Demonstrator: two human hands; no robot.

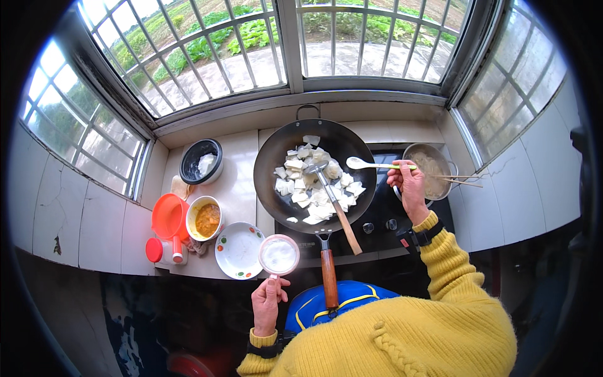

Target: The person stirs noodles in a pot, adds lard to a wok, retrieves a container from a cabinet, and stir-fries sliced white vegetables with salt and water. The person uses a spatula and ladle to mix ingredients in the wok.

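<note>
My left hand (267, 304) grips the handle of a pink-rimmed container (279, 255) with white granules inside, in front of the wok. My right hand (409, 189) holds a white spoon (359, 163) by its green handle, its bowl over the wok's right side. The dark wok (268, 188) with a wooden handle (329, 278) sits on the stove and holds many flat white food pieces (301, 193). A spatula (346, 226) with a wooden handle rests in it, its handle over the near rim. Whether the spoon carries anything, I cannot tell.
Right of the wok, a metal pot (443, 193) holds pale food in liquid, with chopsticks across its rim. Left stand a black-rimmed bowl (182, 169), a red ladle (165, 217), a cup (192, 231) of orange food, a red-lidded jar (154, 250) and a white plate (235, 252). Barred windows lie behind.
</note>
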